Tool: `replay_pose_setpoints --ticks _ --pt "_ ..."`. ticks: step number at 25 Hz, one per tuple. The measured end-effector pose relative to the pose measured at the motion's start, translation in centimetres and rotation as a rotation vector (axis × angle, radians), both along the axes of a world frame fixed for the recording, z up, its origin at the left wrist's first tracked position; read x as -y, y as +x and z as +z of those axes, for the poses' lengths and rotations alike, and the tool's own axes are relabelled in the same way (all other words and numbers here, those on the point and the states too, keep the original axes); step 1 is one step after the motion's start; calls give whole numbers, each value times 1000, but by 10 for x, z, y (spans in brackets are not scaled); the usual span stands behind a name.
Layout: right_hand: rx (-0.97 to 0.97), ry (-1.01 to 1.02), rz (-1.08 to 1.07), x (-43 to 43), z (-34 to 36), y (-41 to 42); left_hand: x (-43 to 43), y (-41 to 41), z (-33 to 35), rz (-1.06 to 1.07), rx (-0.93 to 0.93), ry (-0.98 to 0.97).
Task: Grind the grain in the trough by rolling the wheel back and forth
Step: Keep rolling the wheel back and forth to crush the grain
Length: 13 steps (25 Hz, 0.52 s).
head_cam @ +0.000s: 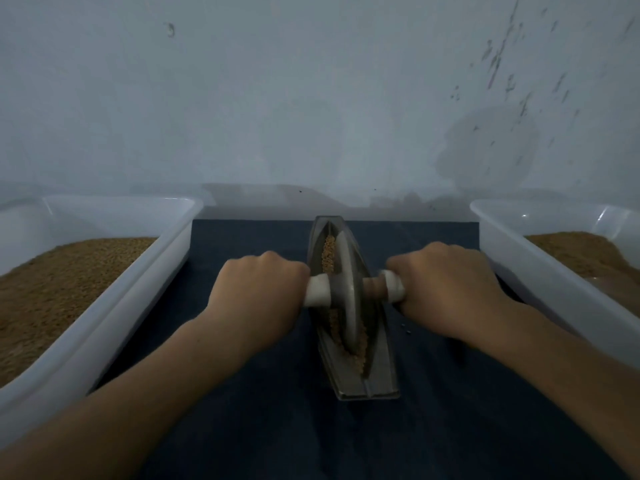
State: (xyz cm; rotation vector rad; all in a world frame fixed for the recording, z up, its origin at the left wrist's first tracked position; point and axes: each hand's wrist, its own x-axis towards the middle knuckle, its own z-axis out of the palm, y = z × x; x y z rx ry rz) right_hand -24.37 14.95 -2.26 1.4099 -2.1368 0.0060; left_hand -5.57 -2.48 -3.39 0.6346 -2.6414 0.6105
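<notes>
Both bare forearms (145, 386) stretch from the near corners toward the grey boat-shaped metal trough (367, 375), which lies straight ahead between them on the dark blue cloth (259, 410) over the surface, its long axis pointing away from the person. Upright in it, about mid-length, stands the pale grey grinding wheel (344, 292) on a white crosswise axle (318, 291). The left hand (258, 292) and right hand (446, 289) are equally near, each with fingers curled tight round its own axle end. Tan grain (329, 252) fills the groove beyond and before the wheel, so the roll should follow that axis
</notes>
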Motion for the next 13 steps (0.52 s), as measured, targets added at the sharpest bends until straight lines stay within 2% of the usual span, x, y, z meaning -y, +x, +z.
replay_pose_setpoints --ticks 3,6,9,13 --pt "50 25 -40 5 -3 -8 5 -10 4 17 19 -4" --pt "117 6 -96 46 -6 -30 29 -44 6 76 17 54" --pt "225 72 -127 83 9 -48 49 -72 19 125 36 65" --pt "176 19 -103 53 0 -35 29 -49 15 92 34 49"
